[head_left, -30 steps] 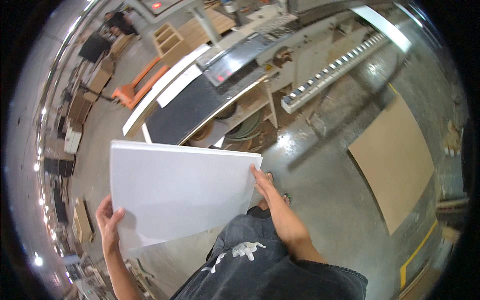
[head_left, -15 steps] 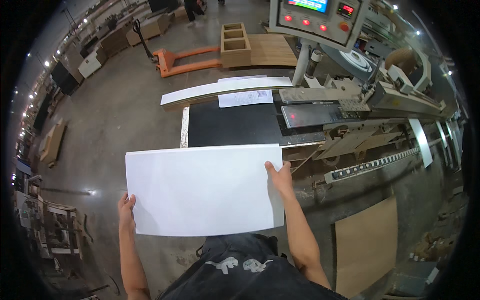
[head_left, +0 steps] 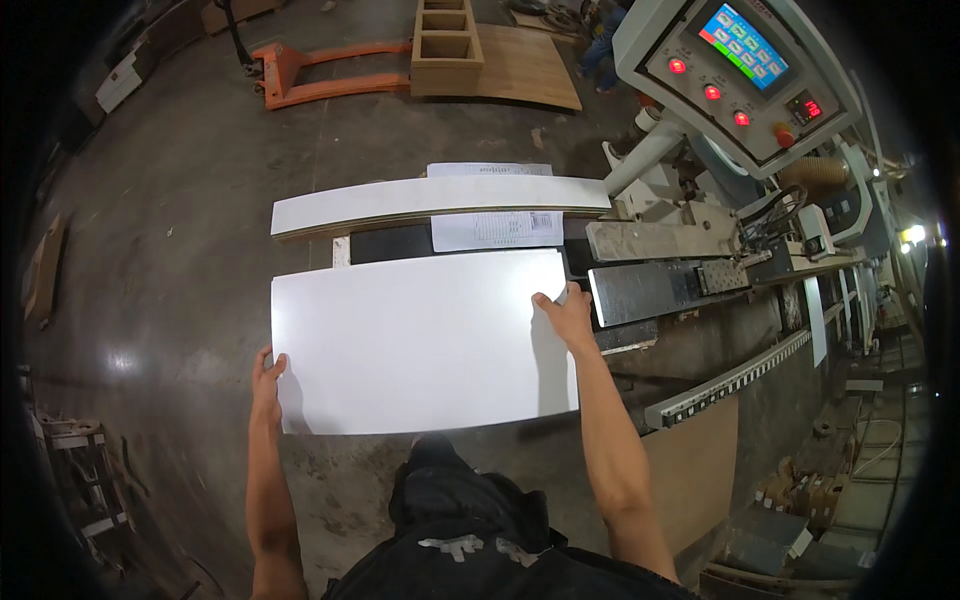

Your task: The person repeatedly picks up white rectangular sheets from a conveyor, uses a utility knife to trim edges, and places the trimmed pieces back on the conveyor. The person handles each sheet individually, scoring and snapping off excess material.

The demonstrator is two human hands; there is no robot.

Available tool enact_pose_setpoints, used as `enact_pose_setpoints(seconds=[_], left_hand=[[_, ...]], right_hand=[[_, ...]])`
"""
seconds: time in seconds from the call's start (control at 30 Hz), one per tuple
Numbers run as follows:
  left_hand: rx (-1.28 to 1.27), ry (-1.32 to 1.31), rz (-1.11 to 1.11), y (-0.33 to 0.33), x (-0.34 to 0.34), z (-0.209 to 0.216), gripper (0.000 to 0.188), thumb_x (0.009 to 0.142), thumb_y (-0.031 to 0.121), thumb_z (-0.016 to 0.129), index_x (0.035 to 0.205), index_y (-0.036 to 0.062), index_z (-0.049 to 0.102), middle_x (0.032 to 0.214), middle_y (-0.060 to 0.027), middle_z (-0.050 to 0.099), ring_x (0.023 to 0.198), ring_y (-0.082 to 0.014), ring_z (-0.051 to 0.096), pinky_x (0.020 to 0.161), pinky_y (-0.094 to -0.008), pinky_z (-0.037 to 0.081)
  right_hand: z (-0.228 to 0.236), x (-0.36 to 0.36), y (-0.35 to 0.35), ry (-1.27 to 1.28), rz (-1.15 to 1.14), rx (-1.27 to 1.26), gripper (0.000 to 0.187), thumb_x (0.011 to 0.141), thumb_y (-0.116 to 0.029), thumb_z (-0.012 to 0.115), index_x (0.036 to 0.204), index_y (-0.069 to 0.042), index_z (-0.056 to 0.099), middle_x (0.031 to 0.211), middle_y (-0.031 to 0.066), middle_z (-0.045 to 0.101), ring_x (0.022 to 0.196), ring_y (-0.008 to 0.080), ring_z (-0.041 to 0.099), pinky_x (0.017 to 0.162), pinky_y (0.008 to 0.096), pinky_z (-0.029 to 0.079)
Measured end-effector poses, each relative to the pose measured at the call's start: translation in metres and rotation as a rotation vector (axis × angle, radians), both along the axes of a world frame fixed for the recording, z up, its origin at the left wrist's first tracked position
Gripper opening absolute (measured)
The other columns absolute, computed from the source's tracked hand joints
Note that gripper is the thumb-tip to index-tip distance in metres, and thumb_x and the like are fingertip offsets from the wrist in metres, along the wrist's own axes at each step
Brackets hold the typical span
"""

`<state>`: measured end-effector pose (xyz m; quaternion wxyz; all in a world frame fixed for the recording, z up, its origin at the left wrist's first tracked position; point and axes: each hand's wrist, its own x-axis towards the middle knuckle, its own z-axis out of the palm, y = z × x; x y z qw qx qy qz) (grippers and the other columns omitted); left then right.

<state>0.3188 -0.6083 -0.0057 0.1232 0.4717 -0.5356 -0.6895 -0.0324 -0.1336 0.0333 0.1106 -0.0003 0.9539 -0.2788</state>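
Observation:
A white rectangular panel (head_left: 420, 345) is held level in front of me, between both hands. My left hand (head_left: 267, 380) grips its left edge, thumb on top and the other fingers mostly hidden beneath. On the right side, my right hand (head_left: 566, 315) clasps the panel near its far right corner, thumb lying on the face. The panel's far edge reaches over the black machine table (head_left: 385, 245); whether it rests there I cannot tell. Just right of my right hand lies the machine's metal infeed plate (head_left: 645, 295).
A long white strip (head_left: 430, 200) lies across the table's far side, with printed sheets (head_left: 497, 230) beside it. A control panel on a post (head_left: 740, 85) rises at right. A toothed conveyor rail (head_left: 730, 380) runs below the machine. Beyond stand an orange pallet jack (head_left: 285, 75) and a wooden frame (head_left: 445, 50).
The white panel has moved forward over the black table, covering most of it, with both hands still holding it. My view has shifted closer to the machine.

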Motion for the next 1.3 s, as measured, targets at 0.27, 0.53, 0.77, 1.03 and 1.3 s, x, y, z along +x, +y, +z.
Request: enact_pose_setpoints(seconds=[0.27, 0.53, 0.77, 1.03, 1.3], left_hand=[[-1.028, -0.277, -0.325, -0.026, -0.011, -0.063, 0.074, 0.091, 0.012, 0.082, 0.156, 0.0058, 0.048, 0.153, -0.0203, 0.052, 0.139, -0.0357, 0.053, 0.114, -0.0466, 0.045], [-1.322, -0.004, -0.878, 0.106, -0.19, 0.025, 0.077, 0.092, 0.033, 0.082, 0.156, 0.0046, 0.051, 0.163, -0.0211, 0.045, 0.152, -0.0456, 0.037, 0.125, -0.0544, 0.031], [-1.456, -0.147, -0.898, 0.103, -0.243, 0.005, 0.07, 0.092, 0.042, 0.082, 0.145, 0.0017, 0.061, 0.133, -0.0208, 0.059, 0.124, -0.0397, 0.055, 0.107, -0.053, 0.043], [-1.475, -0.197, -0.954, 0.11, -0.188, 0.009, 0.057, 0.094, 0.043, 0.078, 0.135, 0.0039, 0.07, 0.111, -0.0214, 0.06, 0.106, -0.0394, 0.058, 0.096, -0.0508, 0.048], [-1.35, -0.21, -0.932, 0.079, -0.169, 0.029, 0.055, 0.1, 0.057, 0.068, 0.115, 0.0037, 0.076, 0.091, -0.0205, 0.062, 0.09, -0.0376, 0.062, 0.084, -0.0474, 0.052]], right_hand=[[-0.064, 0.116, 0.088, 0.21, -0.473, -0.299, 0.057, 0.095, -0.015, 0.074, 0.142, 0.008, 0.053, 0.122, 0.0237, 0.066, 0.114, 0.0362, 0.064, 0.099, 0.0445, 0.052], [-0.077, 0.234, 0.001, -1.01, -0.429, -1.299, 0.045, 0.109, -0.019, 0.065, 0.147, 0.0, 0.051, 0.14, 0.013, 0.066, 0.131, 0.0294, 0.064, 0.114, 0.0457, 0.048], [-0.076, 0.24, -0.06, -0.749, -0.642, -1.368, 0.04, 0.101, 0.007, 0.057, 0.141, 0.006, 0.05, 0.128, 0.0202, 0.066, 0.118, 0.0309, 0.07, 0.102, 0.045, 0.062], [-0.064, 0.274, -0.047, -0.72, -0.663, -1.332, 0.036, 0.106, -0.002, 0.058, 0.137, 0.012, 0.046, 0.122, 0.0216, 0.066, 0.102, 0.0269, 0.074, 0.082, 0.0366, 0.065], [-0.043, 0.299, -0.014, -0.595, -0.263, -1.214, 0.036, 0.111, -0.01, 0.056, 0.136, 0.014, 0.046, 0.106, 0.0151, 0.063, 0.09, 0.0212, 0.071, 0.092, 0.0394, 0.066]])
